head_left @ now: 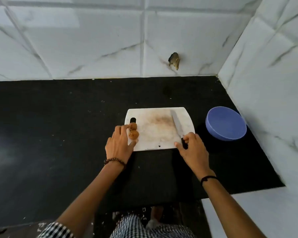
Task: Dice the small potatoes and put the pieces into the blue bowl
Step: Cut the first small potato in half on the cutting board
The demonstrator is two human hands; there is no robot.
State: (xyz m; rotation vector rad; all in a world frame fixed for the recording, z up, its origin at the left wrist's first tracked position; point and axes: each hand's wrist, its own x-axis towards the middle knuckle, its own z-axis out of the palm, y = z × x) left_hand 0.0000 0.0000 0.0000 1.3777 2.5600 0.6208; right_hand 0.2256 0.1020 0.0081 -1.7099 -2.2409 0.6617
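Note:
Two small brown potatoes [133, 130] lie side by side at the left end of a white cutting board [158, 133] on the black counter. My left hand [119, 145] reaches over that end, its fingertips touching the potatoes and its thumb on the board's near edge. A knife [176, 123] lies with its blade flat on the right side of the board, and my right hand [192, 148] grips its black handle at the board's near right corner. The blue bowl [226, 123] stands to the right of the board, and its inside looks bare.
The black counter [58, 134] stretches wide to the left and ends at a front edge near my body. White marble-look tiled walls close the back and the right side, right behind the bowl. A small brown stub [174, 60] sticks out of the back wall.

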